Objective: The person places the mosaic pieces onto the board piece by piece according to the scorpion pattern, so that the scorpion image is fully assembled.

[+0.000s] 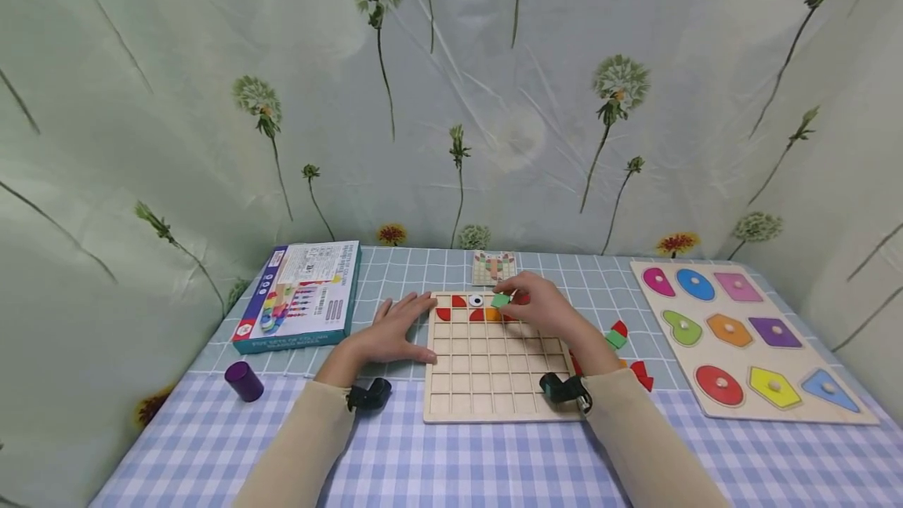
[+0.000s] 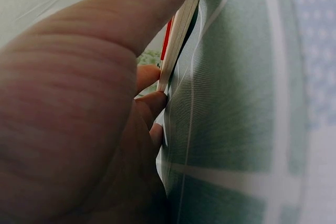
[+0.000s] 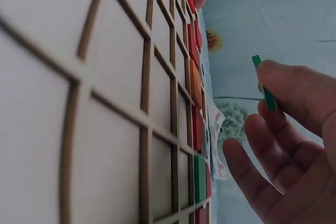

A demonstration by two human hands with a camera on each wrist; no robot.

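A wooden grid board (image 1: 487, 367) lies flat, with red, orange and eye-marked pieces in its far rows. Between thumb and fingertips, my right hand (image 1: 542, 306) pinches a green square tile (image 1: 500, 300) above those rows; the right wrist view shows the tile (image 3: 264, 83) edge-on, apart from the board. My left hand (image 1: 391, 332) rests at the board's left edge, fingers spread, with thumb and fingertips touching that edge. Past the board's far side lies a small pattern card (image 1: 494, 259). In the right wrist view another green piece (image 3: 199, 178) sits in the grid.
Loose red and green pieces (image 1: 617, 338) lie right of the board, some partly behind my right forearm. A shape puzzle board (image 1: 765, 406) stands further right. To the left are a boxed toy set (image 1: 303, 296) and a purple cylinder (image 1: 244, 381). A floral curtain (image 1: 451, 100) hangs behind.
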